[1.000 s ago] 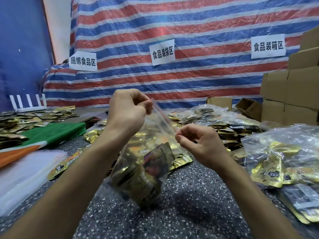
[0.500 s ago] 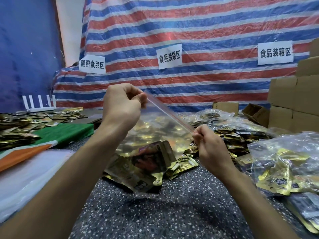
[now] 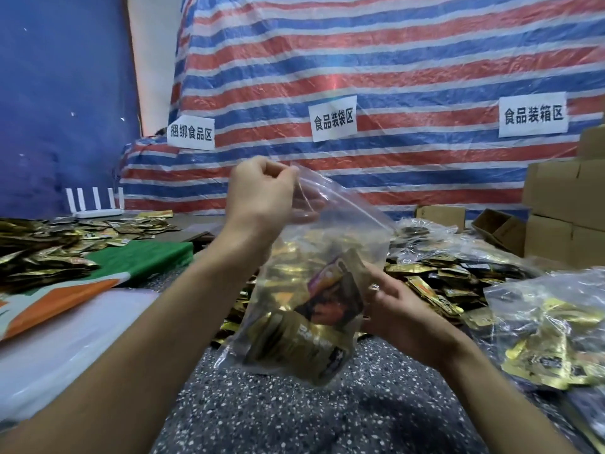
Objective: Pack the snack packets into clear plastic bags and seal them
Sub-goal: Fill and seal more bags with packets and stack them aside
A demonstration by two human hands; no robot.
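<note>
Bag (image 3: 327,257) of gold packets (image 3: 294,339) hung just over the desk (image 3: 294,414), one bag between two hands. Right hand (image 3: 402,312), low at the bag's side, curled its fingers round the plastic. Left hand (image 3: 262,198), higher, pinched the top corner. Strip (image 3: 353,204) ran slanted between them; whether it was pressed closed could not be told. Sealing looked the step in hand: next, the right hand would need to rise and pinch along the strip. Packets inside were too many to count. Right of the hands lay at least one filled bag (image 3: 550,322); beyond, a loose heap (image 3: 435,276) and three signs (image 3: 333,118).
</note>
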